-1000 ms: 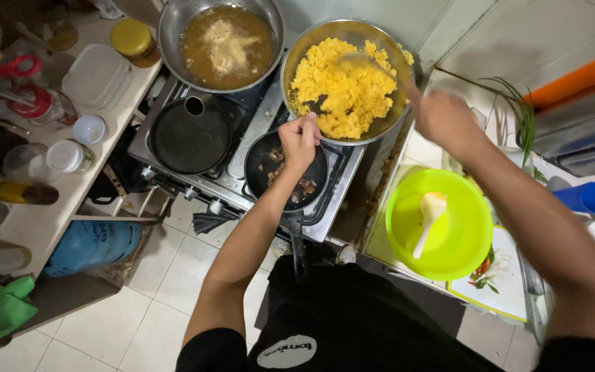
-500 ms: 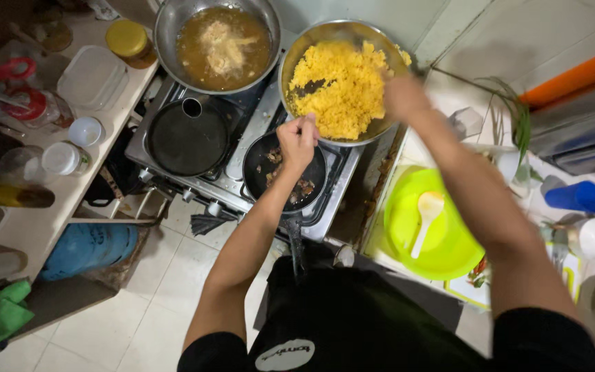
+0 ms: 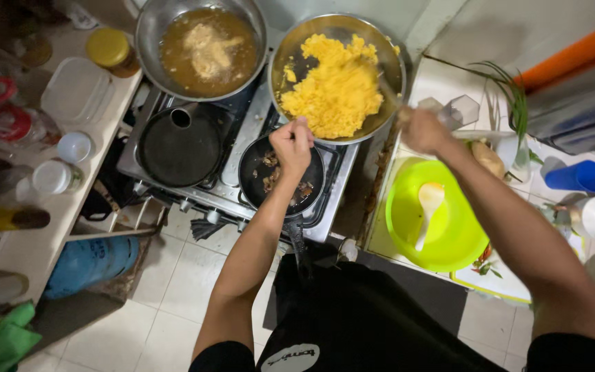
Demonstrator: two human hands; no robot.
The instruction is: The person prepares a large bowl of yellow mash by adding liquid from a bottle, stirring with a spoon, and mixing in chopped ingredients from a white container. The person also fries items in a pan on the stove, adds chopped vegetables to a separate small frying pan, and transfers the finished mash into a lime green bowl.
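A metal wok (image 3: 280, 52) full of yellow rice (image 3: 335, 93) sits on the back right burner of the stove (image 3: 225, 196). My left hand (image 3: 292, 143) is a closed fist at the wok's near rim, gripping its handle, just above a small black frying pan (image 3: 273, 182) that holds dark bits. At the wok's right edge, my right hand (image 3: 421, 129) is closed on the handle of a stirring utensil. The utensil's head is blurred against the wok's inner wall.
A second wok (image 3: 149, 27) with brown liquid and fried pieces stands at the back left, with a black flat pan (image 3: 180, 148) in front of it. On the right counter are a green bowl (image 3: 463, 241) with a white spoon, a blue cup (image 3: 576, 176) and green onions (image 3: 511, 96). A blue gas cylinder (image 3: 91, 262) is on the floor.
My right hand has drawn back from over the rice to the wok's right rim, pulling the utensil through the rice. The left hand stays at the near rim.
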